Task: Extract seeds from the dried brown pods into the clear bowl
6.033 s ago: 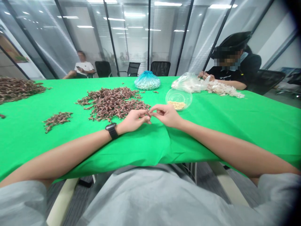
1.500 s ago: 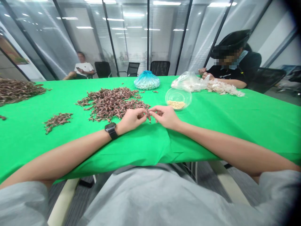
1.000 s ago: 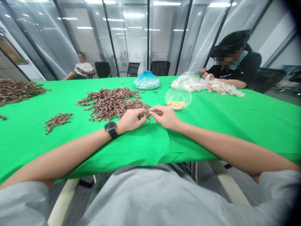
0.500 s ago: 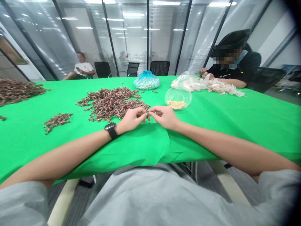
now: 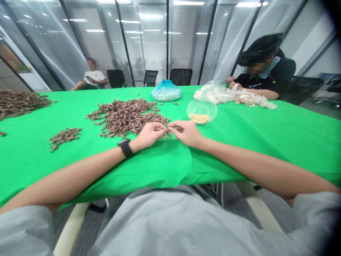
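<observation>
Fingertips pinched together, my left hand [image 5: 152, 135] and my right hand [image 5: 188, 133] almost meet above the green cloth. Between them is a small, dried, brown, knobbly pod-like piece [image 5: 169, 135], its lower end hanging below the fingers. Its upper part is hidden by the fingertips. A loose heap of similar brown pieces [image 5: 125, 117] lies just beyond my left hand. Behind my right hand a clear plastic bowl [image 5: 210, 111] holds small pale yellow grains [image 5: 199, 118].
A smaller brown pile [image 5: 65, 138] and a larger one [image 5: 21, 103] lie to the left. Beyond the heap stands a tied blue-tinted bag [image 5: 166, 91]. At the far right, a person [image 5: 262, 78] sits by a clear bag [image 5: 215, 92] and whitish flakes [image 5: 255, 99]. Another person [image 5: 93, 76] sits back left.
My left fingertips have drawn slightly left, away from the right ones, and more of the brown piece shows between them. My right hand stays nearly still.
</observation>
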The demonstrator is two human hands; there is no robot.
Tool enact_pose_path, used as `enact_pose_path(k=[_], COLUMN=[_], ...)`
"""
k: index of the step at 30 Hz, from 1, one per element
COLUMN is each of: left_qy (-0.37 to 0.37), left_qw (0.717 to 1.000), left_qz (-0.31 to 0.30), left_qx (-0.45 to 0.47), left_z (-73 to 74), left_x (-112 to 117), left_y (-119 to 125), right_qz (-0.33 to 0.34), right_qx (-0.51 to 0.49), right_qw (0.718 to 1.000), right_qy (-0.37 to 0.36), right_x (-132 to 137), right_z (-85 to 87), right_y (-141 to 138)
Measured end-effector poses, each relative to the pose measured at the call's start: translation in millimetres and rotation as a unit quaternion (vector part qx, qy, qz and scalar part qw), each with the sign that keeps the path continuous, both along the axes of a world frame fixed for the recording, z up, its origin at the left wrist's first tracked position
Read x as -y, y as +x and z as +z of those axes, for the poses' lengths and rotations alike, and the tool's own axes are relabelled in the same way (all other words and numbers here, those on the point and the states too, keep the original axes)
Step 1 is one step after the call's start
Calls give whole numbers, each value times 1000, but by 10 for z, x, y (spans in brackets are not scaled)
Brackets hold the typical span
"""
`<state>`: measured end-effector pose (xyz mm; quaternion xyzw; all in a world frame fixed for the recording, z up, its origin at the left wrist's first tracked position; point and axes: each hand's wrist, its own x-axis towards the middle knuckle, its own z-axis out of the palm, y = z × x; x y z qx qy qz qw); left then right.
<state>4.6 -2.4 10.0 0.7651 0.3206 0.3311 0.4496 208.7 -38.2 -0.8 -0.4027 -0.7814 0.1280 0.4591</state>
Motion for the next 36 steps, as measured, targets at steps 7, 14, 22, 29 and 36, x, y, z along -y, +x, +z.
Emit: enact_pose_path(k=[7, 14, 22, 29, 36], left_qy=[-65, -229, -80, 232, 392], left_qw=[998, 971, 996, 966, 900], left_qz=[5, -26, -37, -7, -21], left_qx=[28, 65, 25, -110, -188], left_z=[4, 46, 0, 29, 27], left_x=[7, -1, -35, 47, 3], left_y=[8, -23, -18, -83, -134], right_qz=[1, 23, 2, 30, 47], right_qx=[43, 116, 60, -57, -94], right_qw=[996, 981, 994, 996, 988], right_qy=[82, 156, 94, -70, -110], right_x=[-32, -34, -21, 5, -25], right_z=[-24, -39, -9, -16, -13], right_y=[24, 51, 27, -17, -11])
